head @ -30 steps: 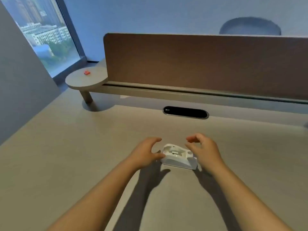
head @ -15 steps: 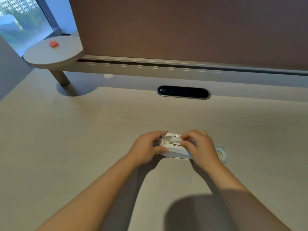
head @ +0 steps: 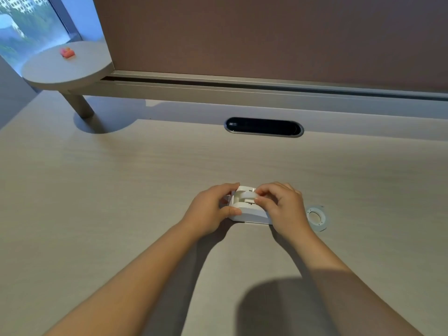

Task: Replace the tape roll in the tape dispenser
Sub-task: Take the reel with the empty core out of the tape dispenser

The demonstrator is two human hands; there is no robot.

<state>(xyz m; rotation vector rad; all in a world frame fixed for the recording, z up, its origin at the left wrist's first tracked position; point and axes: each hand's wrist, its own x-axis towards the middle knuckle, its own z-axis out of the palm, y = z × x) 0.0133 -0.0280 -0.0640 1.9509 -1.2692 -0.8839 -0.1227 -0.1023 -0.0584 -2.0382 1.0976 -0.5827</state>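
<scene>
A white tape dispenser (head: 249,213) sits on the pale wooden desk (head: 121,190). My left hand (head: 208,210) grips its left end, thumb on the near side. My right hand (head: 283,207) pinches a white tape roll (head: 246,195) that stands in the dispenser's top slot. A second, clear tape roll (head: 316,218) lies flat on the desk just right of my right hand, untouched.
A dark oval cable port (head: 263,127) is set into the desk behind the dispenser. A brown divider panel (head: 266,37) closes the back. A round side shelf (head: 65,67) at far left carries a small red object (head: 66,52).
Both hands closed onto the dispenser from apart. My right fingers now pinch the roll in the slot. My view tilted down and closer, and the clear roll came into sight.
</scene>
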